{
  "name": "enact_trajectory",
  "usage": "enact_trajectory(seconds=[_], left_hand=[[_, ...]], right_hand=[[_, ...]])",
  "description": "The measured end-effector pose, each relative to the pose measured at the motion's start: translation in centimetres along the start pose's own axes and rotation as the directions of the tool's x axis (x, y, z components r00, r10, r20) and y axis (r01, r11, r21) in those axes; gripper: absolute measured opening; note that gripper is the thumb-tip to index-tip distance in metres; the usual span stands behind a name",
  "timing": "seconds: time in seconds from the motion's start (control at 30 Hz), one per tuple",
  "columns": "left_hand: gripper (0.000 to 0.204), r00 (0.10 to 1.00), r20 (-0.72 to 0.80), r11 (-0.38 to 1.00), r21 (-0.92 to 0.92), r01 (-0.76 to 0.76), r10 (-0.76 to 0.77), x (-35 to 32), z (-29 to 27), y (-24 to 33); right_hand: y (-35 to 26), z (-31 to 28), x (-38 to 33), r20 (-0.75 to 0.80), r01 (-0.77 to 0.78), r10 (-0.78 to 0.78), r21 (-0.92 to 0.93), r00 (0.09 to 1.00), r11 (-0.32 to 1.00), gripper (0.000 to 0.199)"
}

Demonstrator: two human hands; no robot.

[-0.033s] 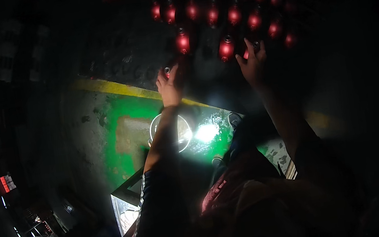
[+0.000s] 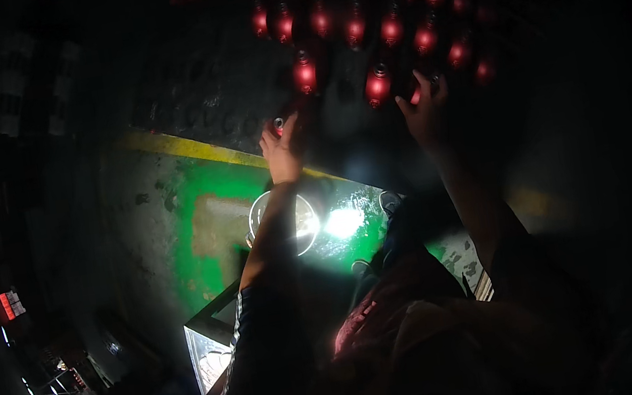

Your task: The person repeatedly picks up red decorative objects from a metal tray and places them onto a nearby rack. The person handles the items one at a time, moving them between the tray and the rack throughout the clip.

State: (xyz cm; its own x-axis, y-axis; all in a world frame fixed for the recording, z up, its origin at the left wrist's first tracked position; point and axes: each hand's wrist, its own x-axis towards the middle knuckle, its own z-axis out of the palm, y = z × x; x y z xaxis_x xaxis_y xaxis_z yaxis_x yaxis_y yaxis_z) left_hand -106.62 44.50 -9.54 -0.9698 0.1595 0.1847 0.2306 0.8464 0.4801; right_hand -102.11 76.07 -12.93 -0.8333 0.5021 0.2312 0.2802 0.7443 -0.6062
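Forward, left hand [image 2: 281, 154] and right hand [image 2: 423, 112] apart

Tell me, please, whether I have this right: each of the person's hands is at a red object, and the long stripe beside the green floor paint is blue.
Not quite: the stripe is yellow, not blue, as the head view shows. It does lie beside the green floor paint, and the left hand and right hand are each at a red object.
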Motion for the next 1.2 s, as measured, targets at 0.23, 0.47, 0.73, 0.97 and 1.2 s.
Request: enact_trajectory(seconds=[0.23, 0.47, 0.73, 0.97, 1.2], left_hand=[[0.061, 0.953, 0.030, 0.821, -0.500, 0.276, -0.302, -3.8, -3.3, -1.8], [0.059, 0.801, 0.283, -0.414, -0.909, 0.049, -0.527, -18.0, -12.7, -5.0], [0.064, 0.879, 0.424, -0.953, -0.285, -0.100, -0.219, -23.7, -13.6, -15.2], [0.060, 0.941, 0.336, -0.999, -0.005, -0.045, -0.044, -26.1, -18.0, -18.7], [0.058, 0.982, 0.189, -0.998, 0.058, 0.009, 0.020, -28.6, -21.6, -18.5]], right_hand=[[5.5, -5.9, 0.4, 0.325, -0.428, 0.295, 0.796, 0.898, 0.427, 0.076], [-3.4, -6.8, -10.7, 0.484, -0.448, -0.124, 0.862, 0.866, 0.235, 0.062], [-26.0, 4.7, -22.1, 0.721, -0.859, -0.565, 0.081, 0.400, -0.505, 0.046], [-35.9, 8.7, -26.7, 0.678, -0.911, -0.612, 0.261, 0.408, -0.318, 0.055], [-37.1, 6.2, -29.1, 0.358, -0.737, -0.933, -0.622, 0.032, -0.264, 0.078]])
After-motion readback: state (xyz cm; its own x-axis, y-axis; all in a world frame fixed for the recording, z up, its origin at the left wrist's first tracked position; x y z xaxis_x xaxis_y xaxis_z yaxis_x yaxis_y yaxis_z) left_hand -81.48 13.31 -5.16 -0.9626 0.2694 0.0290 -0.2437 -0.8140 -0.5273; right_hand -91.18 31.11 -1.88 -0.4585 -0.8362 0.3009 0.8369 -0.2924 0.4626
